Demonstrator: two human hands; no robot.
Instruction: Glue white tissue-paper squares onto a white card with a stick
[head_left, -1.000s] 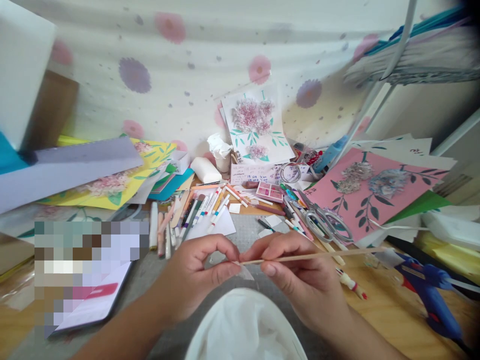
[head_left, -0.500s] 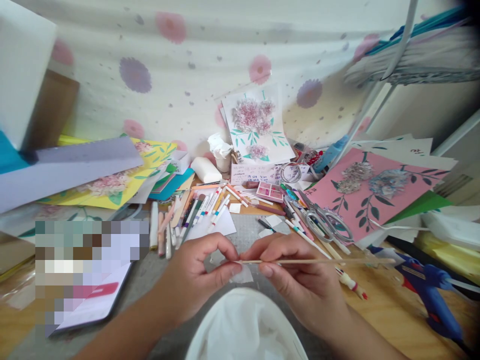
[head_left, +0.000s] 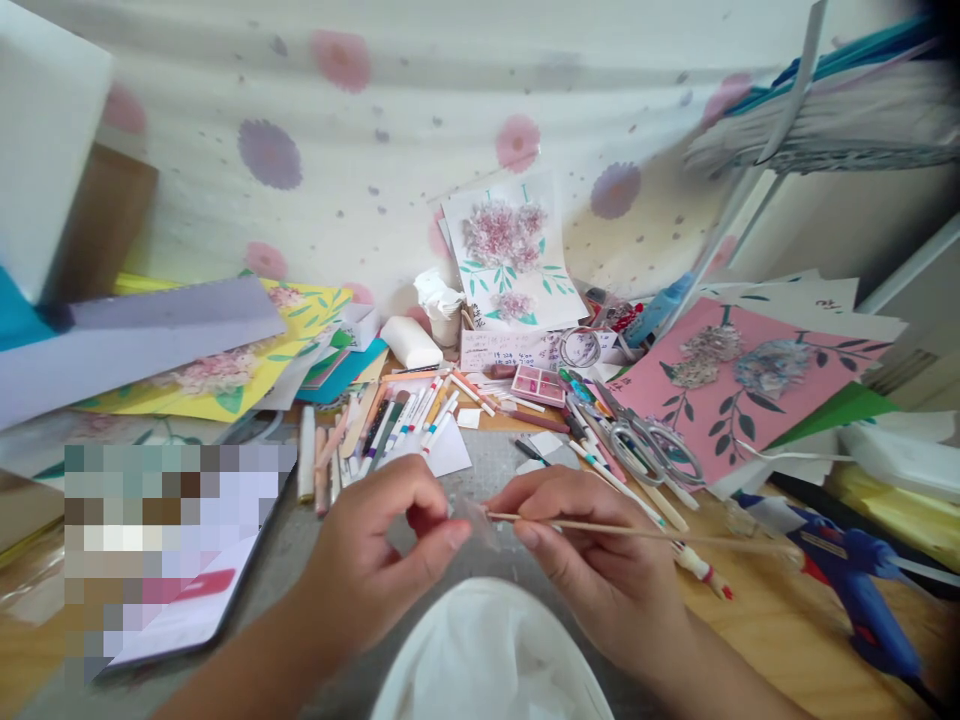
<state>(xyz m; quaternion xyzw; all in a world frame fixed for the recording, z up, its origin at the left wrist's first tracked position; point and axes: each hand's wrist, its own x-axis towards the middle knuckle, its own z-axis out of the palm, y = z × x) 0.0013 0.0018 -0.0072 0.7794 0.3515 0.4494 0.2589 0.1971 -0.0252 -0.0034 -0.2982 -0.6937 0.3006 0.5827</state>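
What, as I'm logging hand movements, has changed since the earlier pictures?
The left hand has drawn back leftward from the tip of the stick, whose other end has dipped. The right hand still holds it; the glue gun stayed put.

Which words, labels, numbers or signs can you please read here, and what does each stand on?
"4:00": handwritten on the white panel
"7:00": below it, same panel
"花": apparently the last character on the white flower card; those above are too small
Too blurred or small: the panel's other writing; lettering on the glue gun, markers and pink card
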